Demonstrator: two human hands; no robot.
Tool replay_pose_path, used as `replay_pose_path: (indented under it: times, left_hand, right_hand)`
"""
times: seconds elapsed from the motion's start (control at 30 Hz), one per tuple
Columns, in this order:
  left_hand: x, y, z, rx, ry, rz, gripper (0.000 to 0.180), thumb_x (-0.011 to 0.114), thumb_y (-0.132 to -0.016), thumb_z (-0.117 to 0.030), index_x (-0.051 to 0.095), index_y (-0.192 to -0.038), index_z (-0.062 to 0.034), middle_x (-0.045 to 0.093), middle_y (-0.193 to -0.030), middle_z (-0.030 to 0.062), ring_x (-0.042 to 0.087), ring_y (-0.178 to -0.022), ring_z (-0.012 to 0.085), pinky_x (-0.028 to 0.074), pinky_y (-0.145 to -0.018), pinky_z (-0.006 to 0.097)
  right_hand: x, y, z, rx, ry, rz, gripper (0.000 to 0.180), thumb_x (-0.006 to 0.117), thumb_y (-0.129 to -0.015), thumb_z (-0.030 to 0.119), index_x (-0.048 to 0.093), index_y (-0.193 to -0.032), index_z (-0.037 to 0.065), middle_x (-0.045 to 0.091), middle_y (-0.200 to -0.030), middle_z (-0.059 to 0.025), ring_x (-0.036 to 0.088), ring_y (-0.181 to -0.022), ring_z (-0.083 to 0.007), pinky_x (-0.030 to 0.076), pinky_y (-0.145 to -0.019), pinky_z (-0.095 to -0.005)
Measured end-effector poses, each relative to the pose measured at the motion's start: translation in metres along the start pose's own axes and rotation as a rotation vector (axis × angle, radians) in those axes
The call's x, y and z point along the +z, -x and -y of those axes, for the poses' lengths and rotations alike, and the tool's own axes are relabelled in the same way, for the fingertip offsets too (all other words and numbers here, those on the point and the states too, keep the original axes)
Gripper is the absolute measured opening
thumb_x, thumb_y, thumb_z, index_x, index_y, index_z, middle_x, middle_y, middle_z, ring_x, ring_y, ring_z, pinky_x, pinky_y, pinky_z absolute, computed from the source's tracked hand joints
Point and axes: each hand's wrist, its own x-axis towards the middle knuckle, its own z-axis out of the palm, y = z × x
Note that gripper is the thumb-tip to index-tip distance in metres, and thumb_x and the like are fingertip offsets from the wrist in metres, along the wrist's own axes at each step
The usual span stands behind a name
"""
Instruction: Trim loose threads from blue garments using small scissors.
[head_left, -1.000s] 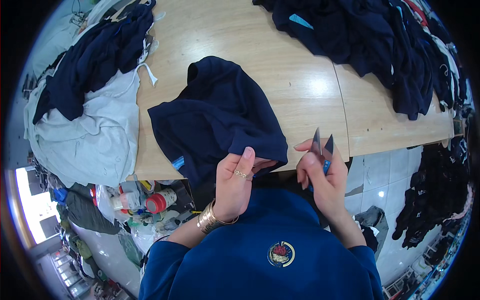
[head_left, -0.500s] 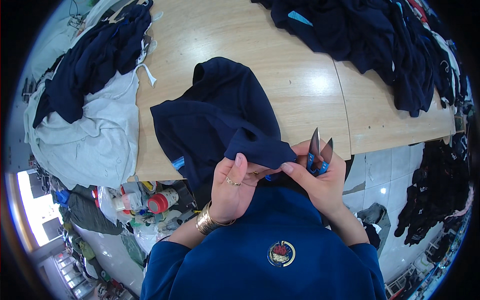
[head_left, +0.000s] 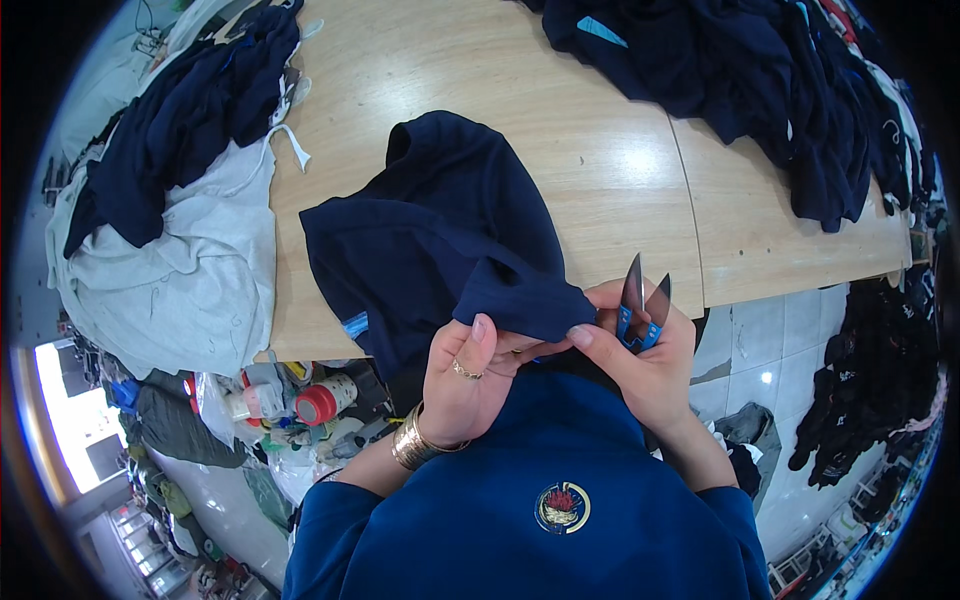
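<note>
A dark navy garment lies over the near edge of the table, with a light blue patch at its lower left. Its folded hem end is stretched between both hands. My left hand is closed on the left part of this edge, thumb on top and the other fingers underneath. At the right corner of the hem, my right hand pinches the cloth between thumb and forefinger. Thread snips with blue handles rest in that same hand, their two blades apart and pointing away from me.
More navy garments are heaped at the far right of the wooden table. On the left, navy cloth lies over a pale grey fabric. A red-lidded bottle stands among clutter below the table's edge. Dark clothes lie at the right.
Both hands and the held hem have shifted very slightly to the right. A small bright blue bit under the hem between the hands no longer shows. The grips look the same.
</note>
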Motion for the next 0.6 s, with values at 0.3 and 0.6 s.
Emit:
replay_pose_path:
  times: [0.3, 0.6]
  left_hand:
    - [0.0004, -0.0012, -0.0002, 0.014, -0.011, 0.009, 0.040, 0.032, -0.096, -0.026, 0.055, -0.109, 0.0038, 0.057, -0.112, 0.0189, 0.056, -0.105, 0.0282, 0.043, -0.092, 0.046]
    - [-0.0020, -0.0009, 0.0018, 0.101, -0.098, -0.024, 0.036, 0.035, -0.096, -0.023, 0.054, -0.110, 0.0046, 0.058, -0.111, 0.0186, 0.056, -0.104, 0.0271, 0.043, -0.091, 0.043]
  right_hand:
    - [-0.0007, -0.0004, -0.0016, -0.012, -0.007, -0.004, 0.024, 0.068, -0.077, 0.007, 0.056, -0.098, 0.001, 0.049, -0.058, 0.0033, 0.041, -0.053, -0.0001, 0.031, -0.048, -0.0155]
    - [-0.0005, -0.0018, 0.0034, -0.041, 0.024, -0.219, 0.018, 0.050, -0.090, 0.014, 0.057, -0.099, -0.001, 0.051, -0.058, 0.0001, 0.046, -0.052, -0.0028, 0.036, -0.050, -0.0169]
